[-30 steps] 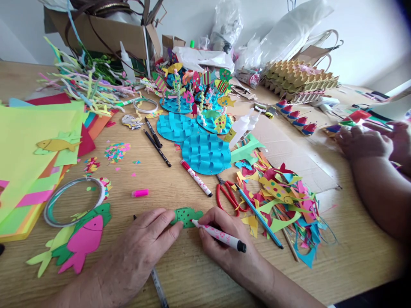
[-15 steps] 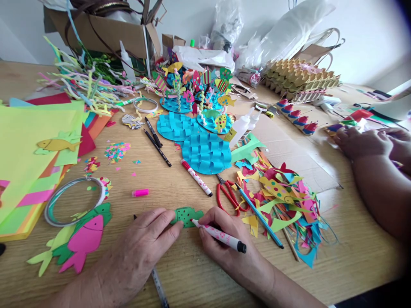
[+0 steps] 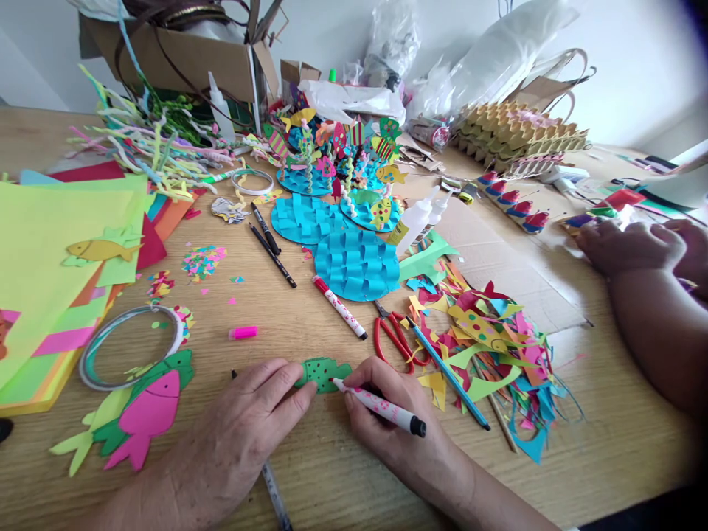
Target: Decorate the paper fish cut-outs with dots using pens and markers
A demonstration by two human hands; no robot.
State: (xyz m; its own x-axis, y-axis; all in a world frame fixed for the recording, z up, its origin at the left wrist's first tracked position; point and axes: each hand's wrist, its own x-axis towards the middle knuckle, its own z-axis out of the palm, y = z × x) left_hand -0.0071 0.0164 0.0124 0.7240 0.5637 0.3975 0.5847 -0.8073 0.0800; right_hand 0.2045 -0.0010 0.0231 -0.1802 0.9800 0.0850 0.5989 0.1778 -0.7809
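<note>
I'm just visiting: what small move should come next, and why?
Probably lift the marker slightly and add another dot. The right hand holds its tip at the green cutout, which already bears dark dots, while the left hand's fingers rest at its left end.

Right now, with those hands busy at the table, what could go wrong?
The left hand presses on the green cutout; if it shifted, the marker in the right hand, with its tip at the dotted surface, might leave a stray streak. A pen runs beneath the left hand, so it could roll if that hand moves. The red-handled scissors lie just beyond the right hand and might get bumped.
</note>
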